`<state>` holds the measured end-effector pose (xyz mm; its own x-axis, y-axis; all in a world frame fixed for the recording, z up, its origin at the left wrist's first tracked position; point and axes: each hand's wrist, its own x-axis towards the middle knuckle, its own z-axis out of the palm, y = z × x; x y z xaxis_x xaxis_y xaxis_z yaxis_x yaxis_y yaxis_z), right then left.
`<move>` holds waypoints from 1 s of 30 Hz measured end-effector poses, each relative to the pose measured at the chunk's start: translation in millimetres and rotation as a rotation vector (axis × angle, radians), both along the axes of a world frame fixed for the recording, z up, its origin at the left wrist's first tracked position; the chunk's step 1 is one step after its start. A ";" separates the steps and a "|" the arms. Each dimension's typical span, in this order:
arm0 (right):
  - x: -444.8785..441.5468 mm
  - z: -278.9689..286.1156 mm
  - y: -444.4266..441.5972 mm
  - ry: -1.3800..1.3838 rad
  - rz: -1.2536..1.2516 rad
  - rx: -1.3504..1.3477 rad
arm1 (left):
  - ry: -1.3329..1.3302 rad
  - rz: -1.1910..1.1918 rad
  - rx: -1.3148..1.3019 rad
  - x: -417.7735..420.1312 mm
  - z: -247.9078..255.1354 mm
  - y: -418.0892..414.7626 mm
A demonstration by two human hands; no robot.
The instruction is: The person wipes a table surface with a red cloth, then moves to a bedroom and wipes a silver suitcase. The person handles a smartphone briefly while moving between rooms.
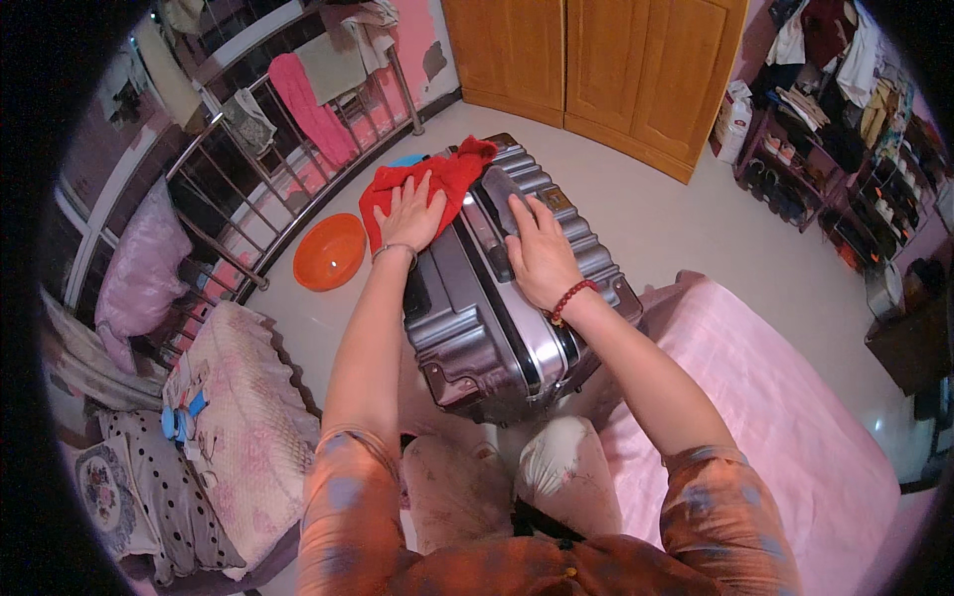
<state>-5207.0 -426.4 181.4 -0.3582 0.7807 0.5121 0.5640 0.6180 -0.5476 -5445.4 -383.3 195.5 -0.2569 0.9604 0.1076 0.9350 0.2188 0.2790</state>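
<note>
A dark grey, ribbed hard-shell suitcase [466, 339] stands before my knees, with a shiny metal frame band along its top. My left hand [414, 216] lies flat, fingers spread, on a bunched red cloth [466, 164] that drapes over the suitcase's far left part. My right hand [544, 249] rests on the suitcase top, its thumb apart from the fingers. Its fingertips touch or lie right beside a long dark grey piece [499, 190], perhaps a handle. What lies under the right palm is hidden.
An orange plastic basin [329, 252] sits on the floor to the left, by a metal railing [231, 205]. A pink-covered bed [760, 402] is at right, a quilted seat [250, 417] at left. Beyond are a wooden wardrobe [596, 67] and a shoe rack [797, 175].
</note>
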 end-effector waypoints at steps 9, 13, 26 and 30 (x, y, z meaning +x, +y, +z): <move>-1.7 -20.8 16.4 0.111 -0.029 0.154 | -0.047 -0.360 0.019 30.7 -3.3 -102.1; -19.8 -22.0 18.8 0.182 0.027 0.045 | -0.042 -0.410 0.031 31.8 -8.2 -159.4; 32.3 38.0 -90.5 0.325 -0.012 0.061 | -0.136 -0.202 0.240 76.6 -11.3 -203.5; 36.3 15.9 -135.0 0.353 0.009 0.035 | -0.208 -0.198 0.374 77.5 -20.1 -199.0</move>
<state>-5170.7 -561.4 197.3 -0.1612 0.7582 0.6318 0.3378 0.6438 -0.6865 -5367.9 -582.3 175.4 -0.1252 0.8981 0.4217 0.8645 -0.1098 0.4905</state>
